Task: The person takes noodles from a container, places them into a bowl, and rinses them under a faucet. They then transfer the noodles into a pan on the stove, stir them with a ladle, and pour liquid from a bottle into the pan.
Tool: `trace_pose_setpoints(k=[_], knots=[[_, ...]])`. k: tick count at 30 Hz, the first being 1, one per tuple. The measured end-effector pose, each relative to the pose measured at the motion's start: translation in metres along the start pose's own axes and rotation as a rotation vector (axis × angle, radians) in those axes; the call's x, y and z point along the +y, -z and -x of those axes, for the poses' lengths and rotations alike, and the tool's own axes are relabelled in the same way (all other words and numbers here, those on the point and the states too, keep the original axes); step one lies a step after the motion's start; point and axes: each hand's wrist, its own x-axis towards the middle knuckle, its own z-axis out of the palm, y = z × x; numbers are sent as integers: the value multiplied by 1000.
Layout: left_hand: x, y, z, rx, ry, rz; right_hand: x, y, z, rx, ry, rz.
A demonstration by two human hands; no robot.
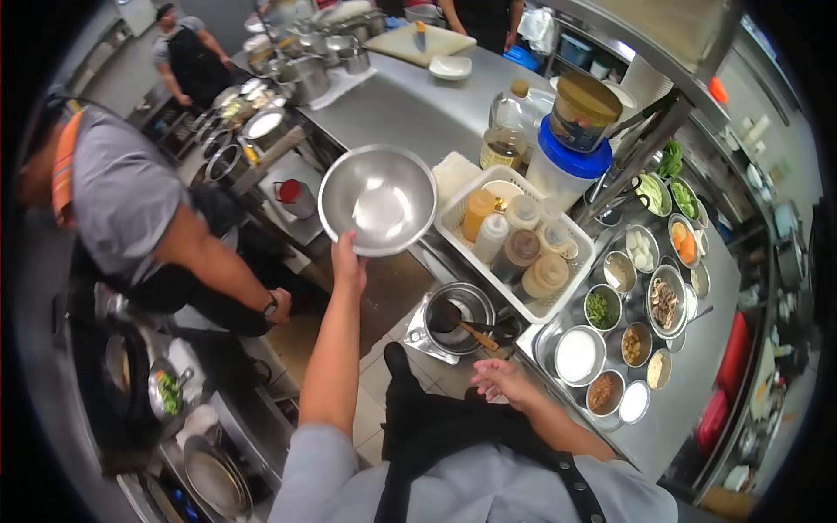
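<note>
Steel counter (711, 327) bearing small food containers (636, 344) stands right of the right hand (500, 382), whose fingers are parted and loosely curled. Left hand (350, 263): fingers clamped on the near rim of a metal bowl (377, 200), which extends ahead of them. A pot (477, 302) stands ahead of the right fingers.

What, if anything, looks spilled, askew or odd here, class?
Nothing clearly stands out: the steel bowl in the left hand looks empty, the squeeze bottles stand in their basket, and no spill shows around the ingredient bowls.
</note>
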Motion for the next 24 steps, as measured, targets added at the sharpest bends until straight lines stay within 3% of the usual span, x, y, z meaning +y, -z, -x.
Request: trace_pose_setpoints(k=[3,5,9,12,13,16,18,20,21,24], knots=[[-7,-45,-79,-185,14,-58,-3,-25,-41,142,-22,5],[-30,-60,-124,-160,84,-211,-7,-44,-71,195,-94,-2],[-42,-73,-154,-262,233,-544,-14,-74,-117,252,-181,-38],[-35,-71,-161,-365,203,-749,-8,-79,-140,288,-200,-45],[-41,-61,-163,-363,219,-751,-6,-79,-144,291,-214,-50],[-58,-7,-173,-224,163,-285,-7,-73,-159,301,-235,-8],[-86,51,-169,-69,176,-374,2,-61,-178,268,-229,50],[-121,106,-147,92,414,-513,5,-50,-203,259,-206,107],[-148,140,-142,76,599,-488,3,-49,-217,249,-210,107],[-206,184,-127,40,750,-558,-13,-46,-257,358,-78,220]])
